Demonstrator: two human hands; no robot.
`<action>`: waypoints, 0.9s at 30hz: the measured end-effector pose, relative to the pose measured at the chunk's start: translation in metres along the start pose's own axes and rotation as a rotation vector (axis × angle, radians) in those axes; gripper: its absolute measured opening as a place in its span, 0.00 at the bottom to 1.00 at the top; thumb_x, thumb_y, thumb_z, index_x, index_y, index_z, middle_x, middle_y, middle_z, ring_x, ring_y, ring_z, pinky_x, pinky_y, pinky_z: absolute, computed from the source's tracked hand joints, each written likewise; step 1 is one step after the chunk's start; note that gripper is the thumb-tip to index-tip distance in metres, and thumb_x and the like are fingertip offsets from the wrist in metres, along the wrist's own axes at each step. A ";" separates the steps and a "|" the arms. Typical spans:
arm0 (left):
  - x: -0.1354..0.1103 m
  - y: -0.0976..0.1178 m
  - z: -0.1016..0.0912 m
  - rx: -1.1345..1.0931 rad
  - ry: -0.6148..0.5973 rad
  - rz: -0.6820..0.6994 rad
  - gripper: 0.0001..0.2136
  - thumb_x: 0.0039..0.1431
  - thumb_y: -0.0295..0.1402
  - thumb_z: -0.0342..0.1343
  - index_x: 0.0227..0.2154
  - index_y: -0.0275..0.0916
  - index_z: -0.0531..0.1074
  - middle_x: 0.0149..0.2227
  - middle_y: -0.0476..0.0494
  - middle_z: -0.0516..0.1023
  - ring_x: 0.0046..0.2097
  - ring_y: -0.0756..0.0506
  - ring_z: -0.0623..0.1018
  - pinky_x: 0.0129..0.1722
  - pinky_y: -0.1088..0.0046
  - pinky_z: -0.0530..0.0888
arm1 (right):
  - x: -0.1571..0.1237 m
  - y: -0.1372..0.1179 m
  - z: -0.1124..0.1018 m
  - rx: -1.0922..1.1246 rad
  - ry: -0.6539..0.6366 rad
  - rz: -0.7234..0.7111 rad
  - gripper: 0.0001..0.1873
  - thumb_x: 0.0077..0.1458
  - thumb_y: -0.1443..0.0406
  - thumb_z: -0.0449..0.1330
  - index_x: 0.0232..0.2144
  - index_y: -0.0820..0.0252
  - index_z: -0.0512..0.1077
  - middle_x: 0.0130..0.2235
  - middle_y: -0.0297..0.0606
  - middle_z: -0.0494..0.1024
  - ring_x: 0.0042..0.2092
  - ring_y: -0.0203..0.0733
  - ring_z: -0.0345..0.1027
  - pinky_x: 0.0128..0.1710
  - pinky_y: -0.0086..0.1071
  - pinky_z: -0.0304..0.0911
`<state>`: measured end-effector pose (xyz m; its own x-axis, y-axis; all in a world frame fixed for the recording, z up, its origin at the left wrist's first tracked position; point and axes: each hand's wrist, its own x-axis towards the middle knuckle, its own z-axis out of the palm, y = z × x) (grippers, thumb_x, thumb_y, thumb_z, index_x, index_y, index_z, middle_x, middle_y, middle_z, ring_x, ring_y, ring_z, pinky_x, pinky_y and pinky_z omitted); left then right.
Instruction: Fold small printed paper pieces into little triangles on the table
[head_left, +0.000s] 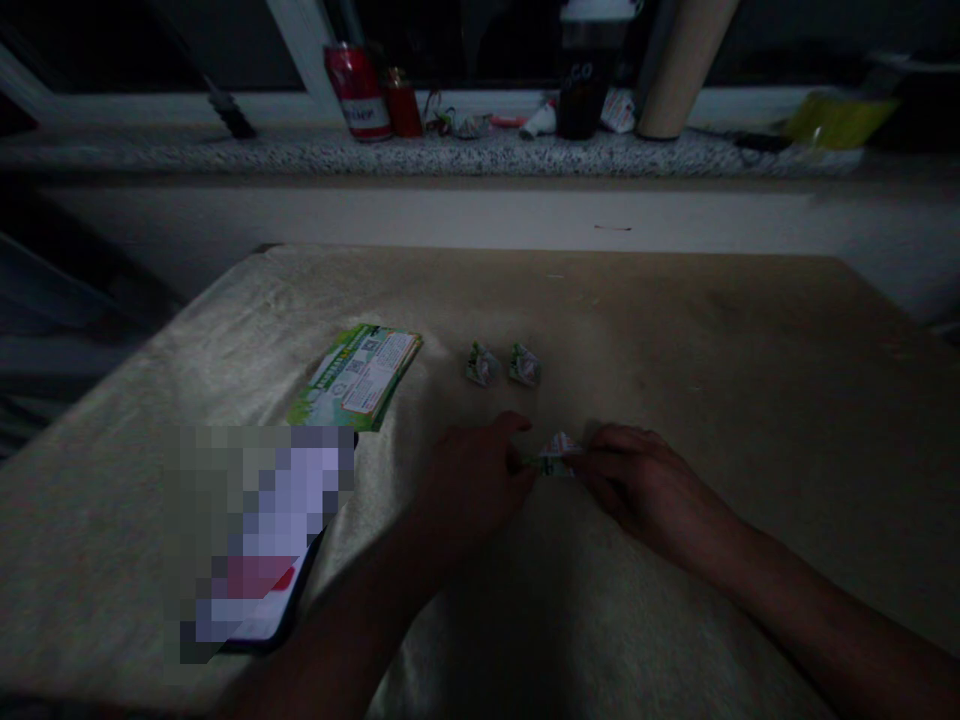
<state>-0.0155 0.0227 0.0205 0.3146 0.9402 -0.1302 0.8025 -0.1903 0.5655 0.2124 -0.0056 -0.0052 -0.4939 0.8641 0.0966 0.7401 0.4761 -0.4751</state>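
A small folded paper piece [556,455] lies on the beige table cloth [675,340] between my two hands. My left hand [476,480] pinches its left side with closed fingers. My right hand [641,485] grips its right side, fingers curled. Two other small folded paper pieces [481,365] [525,365] sit side by side just beyond my hands. A green and white printed paper sheet [358,377] lies flat to the left of them.
A phone with a lit screen [262,560] lies at the near left of the table. On the stone window ledge [300,152] behind stand a red can [358,90], a dark bottle [589,70], a cardboard tube [682,65] and small clutter.
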 end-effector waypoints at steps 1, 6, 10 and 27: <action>0.000 -0.001 0.000 -0.008 0.001 -0.006 0.19 0.57 0.31 0.64 0.52 0.45 0.76 0.33 0.51 0.85 0.37 0.42 0.83 0.40 0.64 0.74 | 0.000 -0.001 -0.001 -0.002 -0.001 0.006 0.15 0.69 0.67 0.58 0.51 0.49 0.81 0.38 0.39 0.78 0.40 0.44 0.72 0.42 0.39 0.64; -0.001 -0.001 0.001 -0.024 0.000 -0.006 0.17 0.57 0.30 0.64 0.50 0.44 0.76 0.33 0.50 0.85 0.37 0.41 0.83 0.39 0.65 0.73 | -0.001 -0.004 -0.002 0.001 0.012 0.022 0.15 0.68 0.68 0.58 0.50 0.49 0.82 0.38 0.39 0.78 0.41 0.45 0.73 0.43 0.39 0.64; -0.002 0.000 0.002 -0.042 0.006 -0.023 0.16 0.56 0.30 0.63 0.48 0.43 0.76 0.33 0.49 0.85 0.37 0.41 0.83 0.38 0.66 0.73 | -0.001 -0.003 -0.002 0.003 0.015 0.012 0.14 0.68 0.67 0.59 0.50 0.49 0.82 0.39 0.39 0.78 0.41 0.45 0.73 0.42 0.39 0.64; -0.001 -0.014 -0.007 -0.017 -0.019 -0.020 0.15 0.55 0.27 0.62 0.46 0.38 0.79 0.41 0.43 0.81 0.42 0.41 0.80 0.47 0.62 0.73 | 0.000 -0.003 -0.003 -0.001 0.025 0.001 0.14 0.69 0.67 0.58 0.49 0.50 0.82 0.38 0.39 0.78 0.40 0.45 0.73 0.41 0.39 0.64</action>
<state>-0.0309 0.0266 0.0181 0.3082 0.9383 -0.1568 0.8001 -0.1665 0.5763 0.2117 -0.0067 -0.0015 -0.4818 0.8684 0.1176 0.7409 0.4753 -0.4744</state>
